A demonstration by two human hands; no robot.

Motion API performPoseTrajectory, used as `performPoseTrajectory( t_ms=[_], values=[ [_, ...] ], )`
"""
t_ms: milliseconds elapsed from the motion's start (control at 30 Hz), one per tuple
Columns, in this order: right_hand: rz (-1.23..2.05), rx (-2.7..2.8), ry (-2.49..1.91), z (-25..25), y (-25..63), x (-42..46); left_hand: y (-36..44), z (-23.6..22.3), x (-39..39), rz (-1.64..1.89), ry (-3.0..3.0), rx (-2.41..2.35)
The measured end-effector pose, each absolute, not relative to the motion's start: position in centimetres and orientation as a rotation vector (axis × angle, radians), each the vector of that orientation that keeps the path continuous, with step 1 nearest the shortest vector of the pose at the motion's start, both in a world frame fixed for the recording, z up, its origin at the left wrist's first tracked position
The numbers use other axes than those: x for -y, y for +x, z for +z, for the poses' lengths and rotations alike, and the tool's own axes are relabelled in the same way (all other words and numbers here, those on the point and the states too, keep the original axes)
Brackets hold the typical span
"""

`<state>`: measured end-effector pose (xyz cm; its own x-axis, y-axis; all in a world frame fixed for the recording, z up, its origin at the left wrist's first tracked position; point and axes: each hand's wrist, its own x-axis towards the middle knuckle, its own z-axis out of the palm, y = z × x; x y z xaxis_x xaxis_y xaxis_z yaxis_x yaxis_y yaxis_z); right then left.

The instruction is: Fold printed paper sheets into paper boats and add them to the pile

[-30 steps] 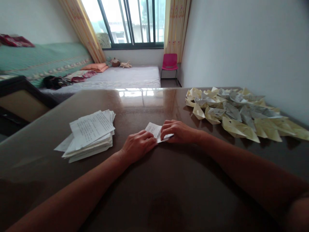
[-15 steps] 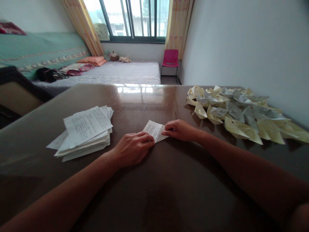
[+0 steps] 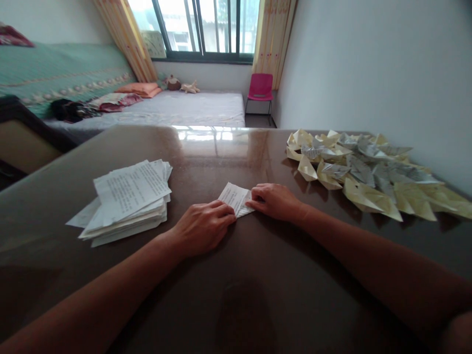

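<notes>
A small folded sheet of printed paper [image 3: 234, 197] lies on the brown glossy table [image 3: 206, 305], between my two hands. My left hand [image 3: 206, 223] rests over its left lower edge with the fingers closed and pressed together on it. At the right edge of the paper, my right hand [image 3: 275, 200] pinches it between thumb and curled fingers. The fingers cover parts of both edges. Left of my left hand lies a stack of printed sheets [image 3: 131, 194], its upper pages askew.
Several folded paper boats [image 3: 368, 194], cream and grey, crowd the right side of the table against the white wall. Beyond the far edge stand a bed [image 3: 206, 108] and a pink chair [image 3: 261, 87]. A dark-framed chair [image 3: 29, 132] is at the left.
My right hand has shifted slightly left and down along the folded paper, whose right part shows less now. My left hand stays on its edge. The view has tilted a little.
</notes>
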<state>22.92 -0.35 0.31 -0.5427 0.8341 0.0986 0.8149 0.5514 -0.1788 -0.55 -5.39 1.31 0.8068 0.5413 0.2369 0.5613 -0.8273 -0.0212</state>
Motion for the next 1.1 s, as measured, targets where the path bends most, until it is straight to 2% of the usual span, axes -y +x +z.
performPoseTrajectory(
  t_ms=[467,600,733,933,1100],
  values=[
    [0.207,2.645,-1.442,0.8,22.9,0.6,0.2,1.3,5.6,-0.059,-2.768,0.923],
    [0.055,2.639,-1.307,1.5,22.8,1.1,0.3,1.6,5.8,-0.020,-2.765,0.900],
    [-0.068,2.918,-0.976,3.0,22.6,2.5,0.3,1.5,5.9,-0.003,-2.761,0.897],
    [-0.243,3.057,-1.161,4.8,22.7,4.3,0.3,1.4,5.9,-0.010,-2.754,0.902],
    [-0.387,2.983,-1.093,4.1,21.9,4.6,0.1,1.2,5.7,-0.100,-2.752,0.911]
  ],
)
